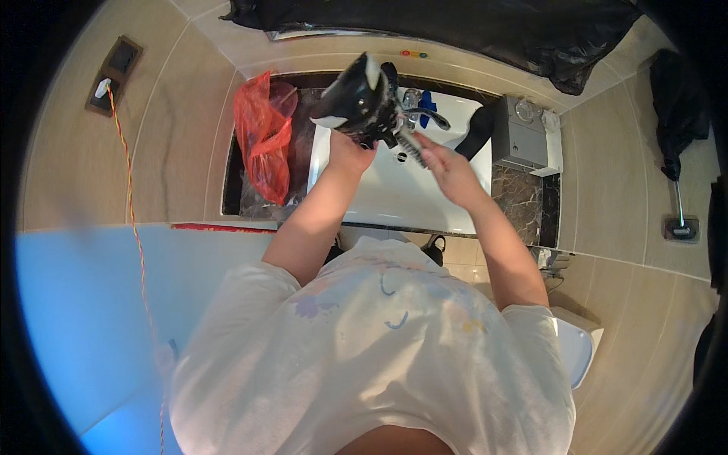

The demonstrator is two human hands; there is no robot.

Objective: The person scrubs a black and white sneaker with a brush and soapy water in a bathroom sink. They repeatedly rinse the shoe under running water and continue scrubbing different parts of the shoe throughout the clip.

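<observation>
Over the white sink (364,199) my left hand (353,152) is closed around the lower end of a glossy black object with white patches (355,97). Its exact kind is unclear, and my left fingertips are hidden behind it. In my right hand (447,168) is a bristle brush (410,146), gripped at its near end. The brush's far end touches the black object's right side, where some whitish foam shows. A dark curved thing (478,133) lies over the right part of the basin. Beyond the brush, the faucet (431,116) reaches over the basin.
A red plastic bag (262,144) sits on the dark counter to the left. Behind the faucet is something blue (428,100). A grey box (522,144) stands right of the sink. Black plastic (455,30) hangs above. A twisted cord (130,178) runs down from the left wall socket.
</observation>
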